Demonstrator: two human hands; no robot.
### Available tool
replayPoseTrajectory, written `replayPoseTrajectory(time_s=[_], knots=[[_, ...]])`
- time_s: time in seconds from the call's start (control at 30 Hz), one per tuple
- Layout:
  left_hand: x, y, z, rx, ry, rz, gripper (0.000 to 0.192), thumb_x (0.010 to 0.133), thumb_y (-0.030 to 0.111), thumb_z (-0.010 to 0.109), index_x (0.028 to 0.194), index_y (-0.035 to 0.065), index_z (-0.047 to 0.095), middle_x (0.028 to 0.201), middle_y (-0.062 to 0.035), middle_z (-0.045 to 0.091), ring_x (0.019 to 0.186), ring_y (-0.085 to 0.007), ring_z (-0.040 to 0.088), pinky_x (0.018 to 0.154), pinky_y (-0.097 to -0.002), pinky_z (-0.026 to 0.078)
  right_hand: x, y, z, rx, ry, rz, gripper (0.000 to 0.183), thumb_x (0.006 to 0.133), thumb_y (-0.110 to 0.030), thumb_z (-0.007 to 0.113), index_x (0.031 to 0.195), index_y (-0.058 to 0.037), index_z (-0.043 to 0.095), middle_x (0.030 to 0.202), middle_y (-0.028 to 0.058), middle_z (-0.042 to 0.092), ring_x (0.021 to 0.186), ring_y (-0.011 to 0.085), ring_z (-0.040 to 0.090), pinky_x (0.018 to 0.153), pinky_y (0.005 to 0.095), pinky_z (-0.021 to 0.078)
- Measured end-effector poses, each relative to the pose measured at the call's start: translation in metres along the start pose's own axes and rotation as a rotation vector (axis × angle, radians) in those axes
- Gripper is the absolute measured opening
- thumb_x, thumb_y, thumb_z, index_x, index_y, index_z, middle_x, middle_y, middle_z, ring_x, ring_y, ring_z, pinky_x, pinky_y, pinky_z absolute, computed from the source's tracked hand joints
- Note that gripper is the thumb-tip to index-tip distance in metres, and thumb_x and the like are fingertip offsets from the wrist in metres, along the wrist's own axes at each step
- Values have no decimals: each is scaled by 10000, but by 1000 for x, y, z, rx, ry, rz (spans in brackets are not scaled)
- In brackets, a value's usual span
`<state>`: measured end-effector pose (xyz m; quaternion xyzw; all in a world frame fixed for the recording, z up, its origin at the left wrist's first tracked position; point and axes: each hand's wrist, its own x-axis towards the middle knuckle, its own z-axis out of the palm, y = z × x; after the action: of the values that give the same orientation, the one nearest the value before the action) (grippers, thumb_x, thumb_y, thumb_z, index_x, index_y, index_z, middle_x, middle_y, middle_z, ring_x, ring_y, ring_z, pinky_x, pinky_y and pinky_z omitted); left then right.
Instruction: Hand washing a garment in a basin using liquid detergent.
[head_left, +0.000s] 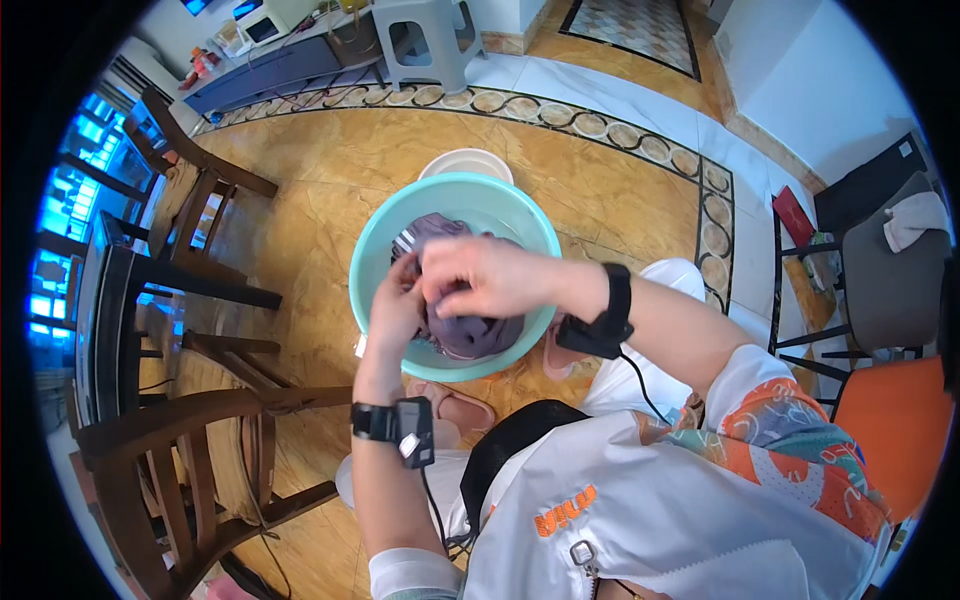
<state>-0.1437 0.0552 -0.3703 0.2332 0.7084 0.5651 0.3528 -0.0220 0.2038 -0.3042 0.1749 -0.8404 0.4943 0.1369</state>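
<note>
A round turquoise plastic basin (361, 259) stands on the floor before me, with a wet purple-grey garment (472, 337) bunched in it above some water. White stripes show on the cloth near the basin's left side. My left hand (401, 304) is over the left part of the basin, its fingers curled on the cloth. Beside it, my right hand (484, 277) is bent over the middle of the garment and blurred; whether cloth is pinched in its fingers cannot be told. Both wrists wear black straps with small cabled devices.
A pale basin (469, 159) sits just behind the turquoise one. Wooden chairs (187, 405) and a dark table (112, 300) are at the left. A grey plastic stool (427, 45) stands at the back. Pink slippers (457, 409) are on the floor close to the basin. Grey and orange chairs (892, 277) stand at the right.
</note>
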Motion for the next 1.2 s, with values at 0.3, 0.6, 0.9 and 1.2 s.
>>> replayPoseTrajectory(time_s=[0.3, 0.6, 0.9, 1.2], knots=[[15, -84, -49, 715, 657, -19, 198, 809, 189, 631, 840, -4, 667, 774, -207, 647, 745, -339, 636, 683, -397, 487, -88, 0, 13, 150, -283, 160, 138, 734, -52, 654, 835, -23, 565, 900, 90, 517, 853, 264, 536, 725, 354, 433], [-10, -15, 24, 913, 84, -55, 411, 755, 270, 674, 1000, -37, 553, 911, -238, 635, 847, -382, 615, 751, -444, 477, -86, 9, 41, -31, -283, 13, 113, 736, -167, 638, 802, -77, 620, 816, 87, 573, 803, 281, 570, 691, 387, 452], [-24, -41, -4, 956, 142, 36, 295, 697, 106, 637, 986, 78, 592, 735, -171, 606, 730, -304, 621, 701, -376, 480, -74, 94, 23, -696, 79, 742, 396, 690, -280, 712, 1005, -82, 577, 1019, 126, 595, 962, 311, 584, 839, 433, 433], [-61, 103, -56, 508, 519, 526, 310, 761, -91, 530, 1033, 46, 590, 687, -1, 543, 596, -52, 493, 535, -196, 394, -40, 60, -54, 173, 371, 771, 67, 794, -36, 575, 847, -63, 545, 682, 26, 575, 555, 118, 585, 531, 246, 467]])
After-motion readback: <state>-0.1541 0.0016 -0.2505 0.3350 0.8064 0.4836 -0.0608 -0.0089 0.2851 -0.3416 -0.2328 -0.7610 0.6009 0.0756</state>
